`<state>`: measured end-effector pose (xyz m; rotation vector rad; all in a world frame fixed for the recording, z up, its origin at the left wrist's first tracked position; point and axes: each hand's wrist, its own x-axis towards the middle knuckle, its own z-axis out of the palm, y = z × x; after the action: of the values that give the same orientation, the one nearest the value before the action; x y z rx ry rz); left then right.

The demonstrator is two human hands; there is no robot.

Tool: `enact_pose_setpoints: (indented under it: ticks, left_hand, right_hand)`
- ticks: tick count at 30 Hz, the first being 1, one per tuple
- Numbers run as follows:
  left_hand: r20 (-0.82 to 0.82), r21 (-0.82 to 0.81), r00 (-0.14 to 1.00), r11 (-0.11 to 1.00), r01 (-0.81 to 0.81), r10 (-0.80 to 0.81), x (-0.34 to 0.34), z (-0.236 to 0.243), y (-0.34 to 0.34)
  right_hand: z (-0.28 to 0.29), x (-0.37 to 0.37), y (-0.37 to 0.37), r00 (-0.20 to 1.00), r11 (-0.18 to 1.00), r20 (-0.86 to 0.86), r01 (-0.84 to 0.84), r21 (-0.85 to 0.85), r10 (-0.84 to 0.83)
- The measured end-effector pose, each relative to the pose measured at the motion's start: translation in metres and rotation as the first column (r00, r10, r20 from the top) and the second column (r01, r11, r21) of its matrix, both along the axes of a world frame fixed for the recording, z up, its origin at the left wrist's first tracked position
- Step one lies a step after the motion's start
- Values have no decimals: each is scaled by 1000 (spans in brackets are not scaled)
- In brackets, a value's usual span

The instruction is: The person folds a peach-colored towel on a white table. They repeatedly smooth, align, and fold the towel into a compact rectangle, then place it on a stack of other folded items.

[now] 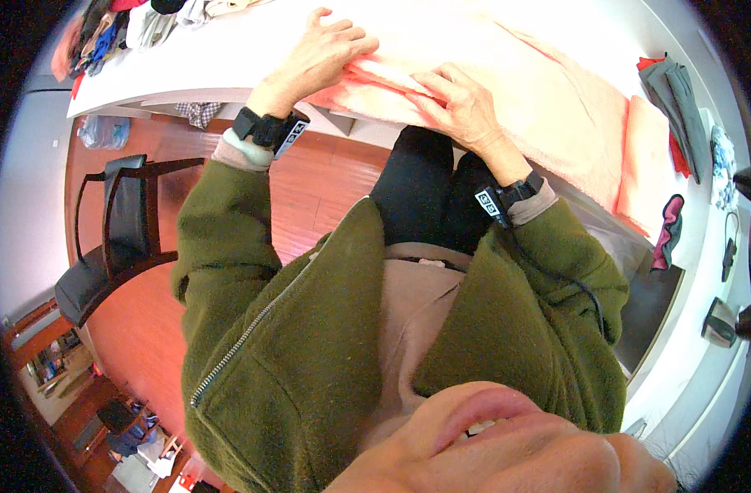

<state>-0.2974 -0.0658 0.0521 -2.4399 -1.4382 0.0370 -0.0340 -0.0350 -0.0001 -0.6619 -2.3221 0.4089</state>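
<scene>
A large, soft peach cloth (548, 107), towel-like in texture, is spread over the white table in front of me. Its near left part is gathered into a raised fold (383, 78) along the front edge. My left hand (326, 53) grips the left end of that fold, with the index finger lifted away and the thumb hidden. Farther right, my right hand (462, 103) pinches the fold's edge between thumb and fingers. Both wrists wear black straps with small printed tags.
Piled clothes (145, 29) lie at the table's far left. Grey and red garments (671, 115) sit beyond the cloth's right end, near a pink and dark cloth item (668, 234). A black armchair (116, 238) stands on the reddish floor at left, a plastic bag (104, 131) behind it.
</scene>
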Motion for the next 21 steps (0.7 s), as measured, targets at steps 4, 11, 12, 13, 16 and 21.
enact_pose_setpoints:
  ticks: [4, 11, 12, 13, 16, 21]
  left_hand:
    - [48, 197, 994, 977, 82, -93, -12, 4, -31]
    - [41, 21, 979, 980, -199, 198, -22, 11, -87]
    - [34, 54, 982, 981, -187, 185, -23, 12, -94]
    - [47, 49, 976, 975, -215, 213, -23, 13, -97]
    - [202, 53, 951, 967, -250, 234, -13, 12, -95]
    - [539, 123, 840, 980, -155, 65, 43, -21, -50]
  right_hand:
    - [6, 5, -8, 996, 984, -6, -82, 155, 84]
    - [13, 16, -34, 979, 965, 102, -193, 178, 177]
    - [15, 18, -38, 979, 968, 92, -195, 158, 182]
    - [16, 20, -40, 979, 970, 82, -197, 139, 187]
    - [19, 25, -41, 995, 996, 50, -91, 13, 90]
    - [10, 30, -24, 977, 957, 62, 188, 221, -206]
